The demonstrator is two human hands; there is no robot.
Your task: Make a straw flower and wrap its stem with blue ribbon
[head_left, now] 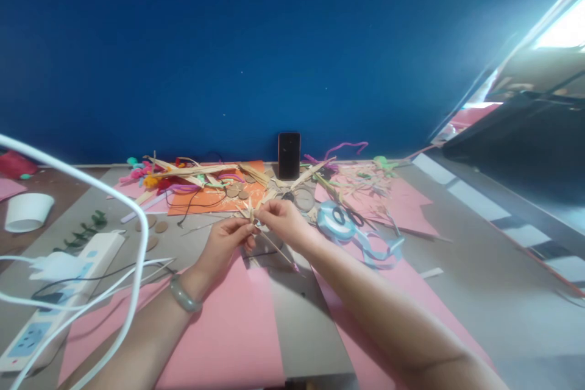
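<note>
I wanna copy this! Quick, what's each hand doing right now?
Left hand: closed, pinching the straw-coloured piece.
Right hand: closed, pinching at the same piece.

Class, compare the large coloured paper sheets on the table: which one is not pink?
The orange sheet at the back, left of the standing phone, with round discs on it; the other sheets are pink.

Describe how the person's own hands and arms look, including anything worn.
The left hand and right hand are ungloved, and no sleeve shows on either side. A smooth, rounded, grey-green bangle circles the left wrist; nothing worn shows on the right one. The fingers are too small and blurred to rule out rings.
</note>
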